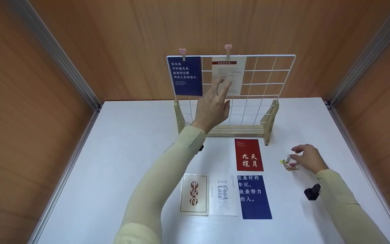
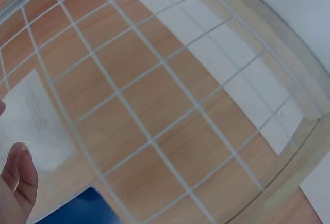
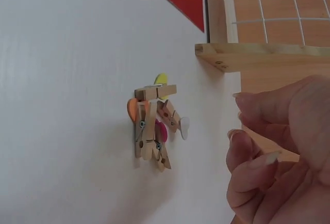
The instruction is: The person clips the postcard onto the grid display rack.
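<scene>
My left hand (image 1: 212,105) extends at the card (image 1: 237,83); my right hand (image 1: 309,158) curls loosely, empty. The clips (image 3: 149,126) look light, springy: I'd pinch the heart ends (image 3: 133,111).

The left hand (image 1: 212,109) is before the clipped white card (image 1: 229,72), the right hand (image 1: 310,159) near small clips (image 1: 287,165).

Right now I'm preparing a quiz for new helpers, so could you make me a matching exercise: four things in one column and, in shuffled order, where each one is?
Things:
1. Left hand
2. Red card
3. Right hand
4. White card with a red band

Places:
A. Near the loose clothespins
B. Hanging from the wire rack
C. Raised in front of the rack
D. Flat on the table

Pairs: 1-C, 2-D, 3-A, 4-B
</scene>
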A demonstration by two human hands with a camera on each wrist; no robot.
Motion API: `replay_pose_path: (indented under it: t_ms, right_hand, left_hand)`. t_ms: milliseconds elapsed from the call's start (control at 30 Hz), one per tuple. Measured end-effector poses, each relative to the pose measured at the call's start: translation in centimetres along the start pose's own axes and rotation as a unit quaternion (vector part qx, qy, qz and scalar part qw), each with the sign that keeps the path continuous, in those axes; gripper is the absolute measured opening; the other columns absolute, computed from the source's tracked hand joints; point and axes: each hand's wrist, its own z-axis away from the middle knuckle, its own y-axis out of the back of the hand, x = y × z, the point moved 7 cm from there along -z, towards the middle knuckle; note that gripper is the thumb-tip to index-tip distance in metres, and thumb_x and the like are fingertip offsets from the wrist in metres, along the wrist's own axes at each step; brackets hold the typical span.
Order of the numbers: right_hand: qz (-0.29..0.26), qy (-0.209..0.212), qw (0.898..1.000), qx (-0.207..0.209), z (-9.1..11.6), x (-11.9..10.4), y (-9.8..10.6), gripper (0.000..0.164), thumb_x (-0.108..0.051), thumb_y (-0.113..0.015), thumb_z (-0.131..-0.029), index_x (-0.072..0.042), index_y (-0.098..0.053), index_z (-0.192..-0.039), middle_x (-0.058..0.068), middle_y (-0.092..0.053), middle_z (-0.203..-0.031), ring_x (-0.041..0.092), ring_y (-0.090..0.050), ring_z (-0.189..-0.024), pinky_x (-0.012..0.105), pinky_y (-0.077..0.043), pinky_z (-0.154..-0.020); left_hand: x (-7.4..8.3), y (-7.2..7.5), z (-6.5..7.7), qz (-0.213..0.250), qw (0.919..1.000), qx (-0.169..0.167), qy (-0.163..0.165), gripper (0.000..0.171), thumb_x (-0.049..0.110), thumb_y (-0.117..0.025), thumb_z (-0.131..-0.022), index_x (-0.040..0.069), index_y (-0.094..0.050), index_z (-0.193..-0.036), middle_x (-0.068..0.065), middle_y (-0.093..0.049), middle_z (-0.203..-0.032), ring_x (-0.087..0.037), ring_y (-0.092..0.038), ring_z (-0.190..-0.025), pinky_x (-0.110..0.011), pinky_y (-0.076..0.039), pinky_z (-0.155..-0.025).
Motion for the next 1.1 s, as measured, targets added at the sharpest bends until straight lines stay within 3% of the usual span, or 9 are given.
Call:
replay_pose_path:
  t_ms: [167, 300, 400, 567, 667, 800, 933, 1100]
  right_hand:
    - [-0.004, -0.035, 0.999, -0.034, 0.1, 1.0, -0.8, 0.044, -0.016, -0.065, -0.095, 0.016, -0.056, -0.124, 0.038, -0.053, -0.123, 0.050, -0.054, -0.111, 0.059, -0.045, -0.093]
    - [-0.005, -0.048, 0.998, -0.039, 0.1, 1.6, -1.1, 0.047, -0.017, -0.066, -0.094, 0.017, -0.055, -0.124, 0.037, -0.054, -0.121, 0.050, -0.053, -0.112, 0.059, -0.044, -0.095]
    - [-0.002, -0.048, 0.998, -0.037, 0.0, 1.9, -1.4, 0.047, -0.017, -0.066, -0.093, 0.018, -0.055, -0.123, 0.036, -0.056, -0.117, 0.049, -0.055, -0.110, 0.058, -0.046, -0.093]
    - [-0.001, -0.052, 0.998, -0.025, -0.4, 1.9, -1.6, 0.046, -0.014, -0.066, -0.093, 0.018, -0.055, -0.124, 0.035, -0.056, -0.116, 0.046, -0.057, -0.106, 0.056, -0.047, -0.091]
    - [-0.006, -0.042, 0.999, -0.013, -0.5, 1.5, -1.5, 0.043, -0.013, -0.065, -0.094, 0.016, -0.056, -0.124, 0.034, -0.055, -0.117, 0.043, -0.056, -0.103, 0.052, -0.049, -0.087]
    - [-0.003, -0.018, 1.000, -0.008, -0.4, 0.9, -1.5, 0.038, -0.011, -0.063, -0.094, 0.012, -0.059, -0.124, 0.029, -0.055, -0.115, 0.033, -0.055, -0.094, 0.038, -0.049, -0.076]
    - [-0.025, -0.010, 0.999, -0.026, -0.4, 0.6, -2.0, 0.037, -0.007, -0.063, -0.094, 0.013, -0.058, -0.124, 0.027, -0.055, -0.114, 0.029, -0.061, -0.089, 0.030, -0.055, -0.070]
    - [-0.039, -0.027, 0.997, -0.053, -0.4, 0.8, -3.0, 0.037, -0.003, -0.062, -0.093, 0.015, -0.056, -0.124, 0.025, -0.055, -0.111, 0.026, -0.066, -0.085, 0.028, -0.057, -0.068]
  left_hand:
    - [0.9, -2.1, 1.3, 0.008, 0.9990, -0.043, 0.003, 0.056, 0.028, -0.062, -0.095, 0.014, -0.041, -0.145, -0.015, -0.046, -0.143, -0.020, -0.063, -0.087, -0.028, -0.056, -0.060]
    - [1.4, -4.3, 2.3, 0.020, 0.9937, -0.109, 0.014, 0.062, 0.033, -0.065, -0.093, 0.016, -0.040, -0.147, -0.012, -0.045, -0.143, -0.017, -0.063, -0.086, -0.027, -0.056, -0.062]
    - [1.8, -6.0, 3.1, 0.029, 0.9830, -0.179, 0.030, 0.067, 0.038, -0.068, -0.091, 0.017, -0.040, -0.148, -0.010, -0.044, -0.141, -0.015, -0.065, -0.087, -0.026, -0.056, -0.062]
    - [2.0, -8.5, 4.7, 0.039, 0.9568, -0.283, 0.057, 0.080, 0.047, -0.070, -0.088, 0.019, -0.034, -0.154, -0.010, -0.041, -0.146, -0.018, -0.067, -0.093, -0.030, -0.058, -0.070]
    - [2.2, -9.5, 5.3, 0.045, 0.9462, -0.313, 0.067, 0.087, 0.051, -0.072, -0.085, 0.020, -0.031, -0.155, -0.010, -0.040, -0.148, -0.021, -0.066, -0.100, -0.033, -0.058, -0.075]
    - [2.6, -10.7, 6.1, 0.041, 0.9369, -0.341, 0.064, 0.092, 0.056, -0.074, -0.082, 0.020, -0.032, -0.155, -0.010, -0.041, -0.147, -0.022, -0.066, -0.100, -0.033, -0.057, -0.077]
    - [3.2, -11.9, 6.9, 0.039, 0.9271, -0.368, 0.058, 0.094, 0.059, -0.075, -0.079, 0.018, -0.036, -0.154, -0.011, -0.042, -0.147, -0.023, -0.066, -0.101, -0.035, -0.057, -0.082]
    - [4.3, -13.6, 8.3, 0.063, 0.9086, -0.407, 0.070, 0.093, 0.056, -0.079, -0.078, 0.020, -0.038, -0.153, -0.009, -0.042, -0.148, -0.024, -0.061, -0.115, -0.039, -0.053, -0.093]
